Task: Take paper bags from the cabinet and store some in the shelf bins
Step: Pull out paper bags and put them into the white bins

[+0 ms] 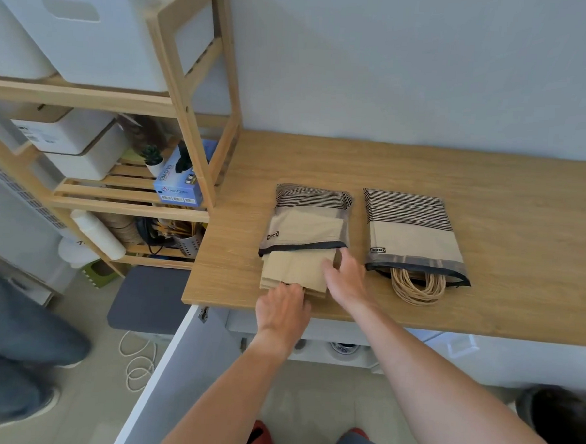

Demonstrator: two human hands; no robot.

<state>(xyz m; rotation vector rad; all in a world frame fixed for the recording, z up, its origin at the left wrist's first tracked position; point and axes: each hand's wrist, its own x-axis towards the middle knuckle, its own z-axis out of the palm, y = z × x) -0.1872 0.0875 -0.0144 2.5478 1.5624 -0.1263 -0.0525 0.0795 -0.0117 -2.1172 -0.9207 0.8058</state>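
Stack of flat brown paper bags (pixel 296 271) on worktop (pixel 490 184), long axis near-far, sticking out the near end of left striped pouch (pixel 307 219). Left hand (pixel 282 309) grips stack's near edge; right hand (pixel 345 275) pinches its right side. Right striped pouch (pixel 413 231) holds twine-handled bags (pixel 417 287), handles pointing near.

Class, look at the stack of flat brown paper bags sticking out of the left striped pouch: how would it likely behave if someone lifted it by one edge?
The paper bags would probably droop, being thin and folded flat. They look light. The loose layers, fanned at the near edge, might slide apart unless both the left hand and right hand pinch them.
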